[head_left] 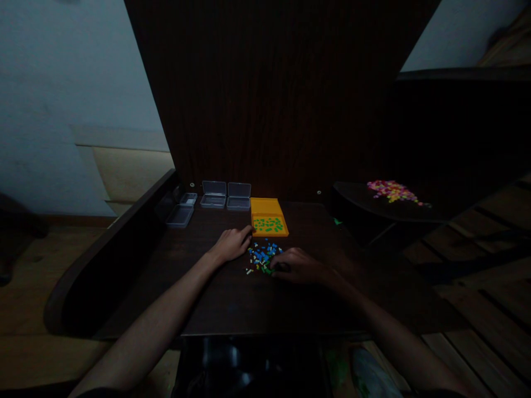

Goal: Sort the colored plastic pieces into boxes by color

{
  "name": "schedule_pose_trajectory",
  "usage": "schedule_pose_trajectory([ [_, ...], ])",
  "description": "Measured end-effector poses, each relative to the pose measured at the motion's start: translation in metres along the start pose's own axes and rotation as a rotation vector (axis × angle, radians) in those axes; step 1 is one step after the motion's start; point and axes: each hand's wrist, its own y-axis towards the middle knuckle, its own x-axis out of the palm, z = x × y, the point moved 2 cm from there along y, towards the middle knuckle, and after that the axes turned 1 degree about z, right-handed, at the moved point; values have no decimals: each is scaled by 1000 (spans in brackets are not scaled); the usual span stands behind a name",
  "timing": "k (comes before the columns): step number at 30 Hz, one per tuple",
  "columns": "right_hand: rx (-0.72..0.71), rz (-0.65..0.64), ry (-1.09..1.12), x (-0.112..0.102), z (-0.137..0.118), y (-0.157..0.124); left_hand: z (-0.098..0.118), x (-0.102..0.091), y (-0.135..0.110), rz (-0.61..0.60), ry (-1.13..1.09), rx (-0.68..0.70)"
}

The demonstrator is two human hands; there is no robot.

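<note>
Small bricks, mostly blue with some green and white (261, 255), lie in a loose pile on the dark wooden table. My right hand (296, 265) is at the pile's right side, its fingers bent together among the pieces. Anything pinched in them is too dark and small to make out. Just left of the pile, my left hand (234, 243) lies palm down, with its fingers reaching to the near left corner of an opened yellow box (266, 206). Several green bricks (267, 224) are spread over the bottom of that box.
Clear plastic cases with raised lids (213, 194) stand at the back left, with another clear case (181, 216) beside them. Pink and yellow small pieces (394, 191) are heaped on a raised dark shelf (357, 193) at right. A dark side panel (112, 249) borders the table's left.
</note>
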Motion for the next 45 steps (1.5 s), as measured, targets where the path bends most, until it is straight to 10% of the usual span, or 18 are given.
schedule_pose_trajectory([
  [45, 238, -27, -262, 6, -1, -18, -1, 0, 0, -14, 20, 1],
])
